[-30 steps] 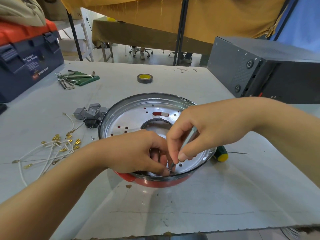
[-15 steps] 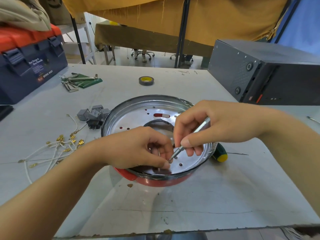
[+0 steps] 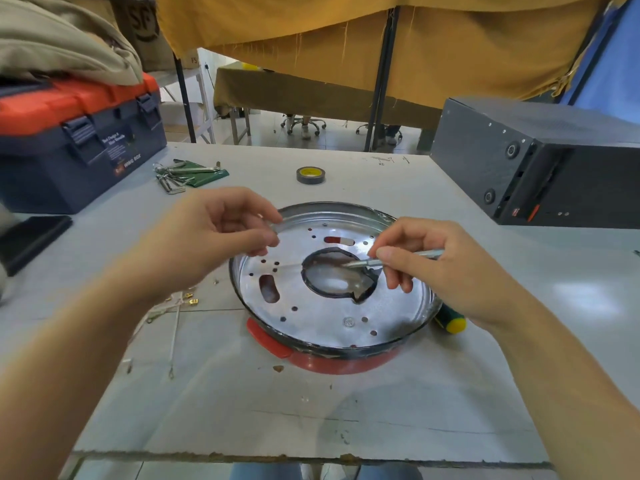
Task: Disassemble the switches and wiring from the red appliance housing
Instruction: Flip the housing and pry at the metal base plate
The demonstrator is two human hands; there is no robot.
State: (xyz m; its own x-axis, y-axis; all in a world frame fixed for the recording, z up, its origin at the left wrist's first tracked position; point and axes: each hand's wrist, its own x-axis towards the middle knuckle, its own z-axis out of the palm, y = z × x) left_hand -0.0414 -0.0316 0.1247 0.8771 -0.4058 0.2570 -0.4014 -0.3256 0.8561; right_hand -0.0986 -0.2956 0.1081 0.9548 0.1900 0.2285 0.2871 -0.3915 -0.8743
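Housing [image 3: 332, 362] sits between both hands; right hand [image 3: 446, 271] pinches a screwdriver [image 3: 398, 258] pointing 9 o'clock, left hand [image 3: 211, 244] loosely curled, empty.

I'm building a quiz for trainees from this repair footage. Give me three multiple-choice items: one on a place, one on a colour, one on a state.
1. Where is the tape roll?
A. Inside the pan
B. On the table beyond the pan
C. On the toolbox

2. What colour is the toolbox lid?
A. Orange-red
B. Green
C. White

3. What is the right hand doing?
A. Lying flat on the table
B. Holding the tape roll
C. Holding a slim metal tool

Answers: 1 B, the roll lies on the table behind the pan's far rim. 2 A, the lid is orange-red over a dark blue body. 3 C, its fingers pinch the tool above the pan's centre hole.
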